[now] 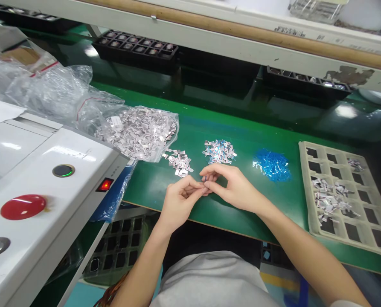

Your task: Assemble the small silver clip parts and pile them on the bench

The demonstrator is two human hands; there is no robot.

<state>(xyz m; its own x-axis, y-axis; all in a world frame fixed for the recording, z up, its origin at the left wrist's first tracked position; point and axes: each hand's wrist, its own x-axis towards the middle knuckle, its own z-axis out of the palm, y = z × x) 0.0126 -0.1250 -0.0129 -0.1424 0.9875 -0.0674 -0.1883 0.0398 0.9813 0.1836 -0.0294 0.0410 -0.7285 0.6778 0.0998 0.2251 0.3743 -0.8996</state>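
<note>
My left hand [182, 200] and my right hand [227, 183] meet above the front edge of the green table, fingertips pinched together. Between them is something small and dark, mostly hidden by the fingers; its kind I cannot make out. Just beyond my left hand lies a small pile of flat silvery-white pieces [179, 163]. Behind my right hand sits a second pile of similar pieces with blue parts [219, 151]. Farther right is a heap of thin blue film strips [272, 165].
An open plastic bag [142, 132] full of silvery pieces lies left of the piles. A white machine [78, 157] with a red button [23, 207] stands at the left. At the right is a compartment tray [347, 221] with loose pieces; black trays [135, 51] sit under the shelf [209, 32].
</note>
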